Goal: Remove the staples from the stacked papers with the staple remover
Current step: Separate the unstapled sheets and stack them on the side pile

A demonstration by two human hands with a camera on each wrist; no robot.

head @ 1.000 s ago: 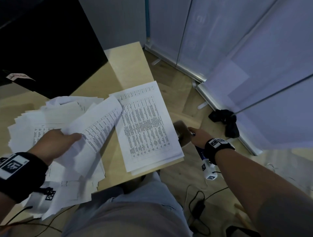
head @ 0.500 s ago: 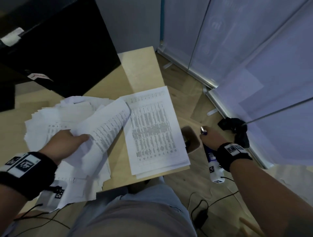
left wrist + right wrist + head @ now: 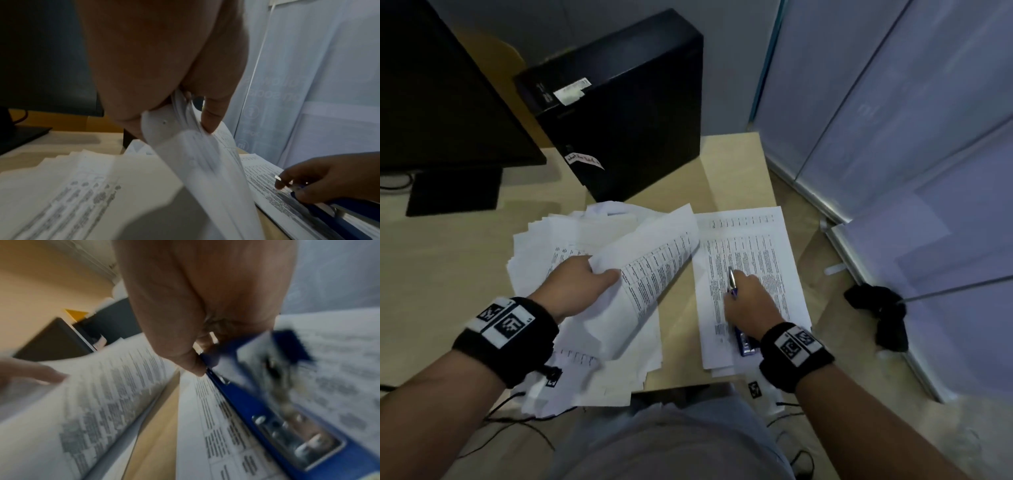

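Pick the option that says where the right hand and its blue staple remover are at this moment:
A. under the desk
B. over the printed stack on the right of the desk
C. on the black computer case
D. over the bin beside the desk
B: the right hand grips the blue staple remover above the printed stack on the desk's right side.

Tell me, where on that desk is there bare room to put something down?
Bare desk lies left of the fanned papers, and a patch between the black box and the flat stack. The near edge is crowded.
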